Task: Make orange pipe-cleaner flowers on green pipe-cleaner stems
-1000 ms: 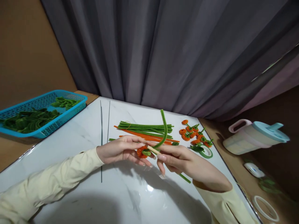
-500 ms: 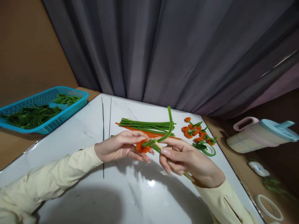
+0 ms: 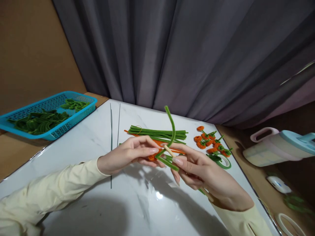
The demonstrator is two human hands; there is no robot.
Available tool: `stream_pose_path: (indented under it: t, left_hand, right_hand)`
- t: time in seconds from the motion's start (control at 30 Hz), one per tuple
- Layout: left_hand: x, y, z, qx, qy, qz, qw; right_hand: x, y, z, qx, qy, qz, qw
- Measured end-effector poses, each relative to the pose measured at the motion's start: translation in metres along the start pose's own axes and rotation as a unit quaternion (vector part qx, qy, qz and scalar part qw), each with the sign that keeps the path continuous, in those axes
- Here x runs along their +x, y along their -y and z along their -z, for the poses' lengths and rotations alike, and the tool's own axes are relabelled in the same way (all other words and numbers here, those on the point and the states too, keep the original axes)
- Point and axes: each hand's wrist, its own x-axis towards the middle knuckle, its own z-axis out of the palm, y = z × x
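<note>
My left hand (image 3: pixel 130 154) pinches a small round orange chenille piece (image 3: pixel 152 157), mostly hidden by the fingers. From its side comes a green chenille stem (image 3: pixel 172 126), one end curving upward and another short end pointing down to the right. Between thumb and index finger of my right hand (image 3: pixel 201 168) is a thin pale wooden stick (image 3: pixel 169 151), whose tip lies against the green stem. Behind both hands lies a bundle of green chenille stems (image 3: pixel 157 132) with orange stems (image 3: pixel 180 151) beside it.
Several finished orange pieces with green stems (image 3: pixel 201 144) and a roll of green tape (image 3: pixel 225 162) lie at right. A blue basket (image 3: pixel 50 135) of green chenille shapes stands left. Thin dark wires (image 3: pixel 111 131) cross the white table. A tumbler (image 3: pixel 270 149) and a white mouse (image 3: pixel 279 184) sit far right.
The green stem's long end has swung left, and a short end now points down to the right. My left fingers have closed further over the orange piece. The view has shifted slightly.
</note>
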Motion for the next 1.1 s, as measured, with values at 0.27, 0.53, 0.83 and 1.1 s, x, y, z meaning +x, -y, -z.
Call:
stream_pose_path:
  t: [0.27, 0.53, 0.83, 1.1]
  left_hand:
    - [0.0, 0.0, -0.007, 0.018, -0.056, -0.016, 0.998]
    - [-0.001, 0.001, -0.008, -0.001, -0.083, 0.003, 0.997]
    - [0.0, 0.003, -0.008, -0.014, -0.112, 0.02, 0.993]
    - [0.002, 0.002, -0.008, -0.027, -0.106, 0.047, 0.993]
  right_hand:
    - [-0.005, 0.003, -0.021, -0.079, -0.022, -0.041, 0.996]
    - [-0.004, -0.002, -0.03, -0.108, -0.041, -0.031, 0.993]
    - [-0.004, -0.014, -0.033, -0.193, -0.07, 0.008, 0.979]
    - [-0.001, -0.017, -0.028, -0.264, -0.073, -0.015, 0.962]
